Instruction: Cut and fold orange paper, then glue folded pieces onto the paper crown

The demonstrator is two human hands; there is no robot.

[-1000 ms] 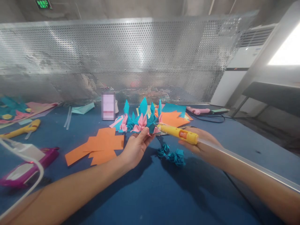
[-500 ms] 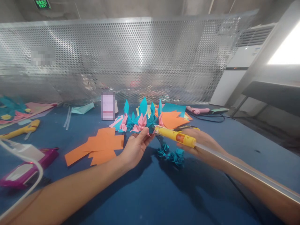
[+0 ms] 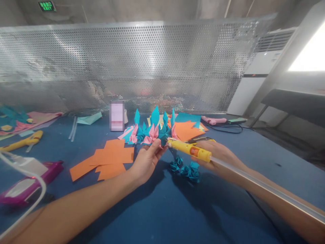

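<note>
Near the middle of the view, my left hand (image 3: 148, 161) pinches the lower edge of a folded-paper piece (image 3: 153, 132) with teal points and pink petals. My right hand (image 3: 215, 154) is wrapped round a yellow glue gun (image 3: 189, 149), whose nozzle meets the piece's lower right part beside my left fingertips. A long clear glue stick (image 3: 259, 183) runs out of the gun's back over my right forearm. Below the nozzle, crumpled teal paper flowers (image 3: 190, 172) lie on the blue table (image 3: 162, 217).
Orange paper sheets (image 3: 111, 157) lie left of my left hand. Farther left are another yellow glue gun (image 3: 31, 139) and a magenta power strip (image 3: 48, 174) with a white cable. A pink tool (image 3: 214, 120) sits at the back right, before a perforated metal screen (image 3: 152, 64).
Both hands and the glue gun hold nearly the same place. Only a very slight shift of the whole view shows.
</note>
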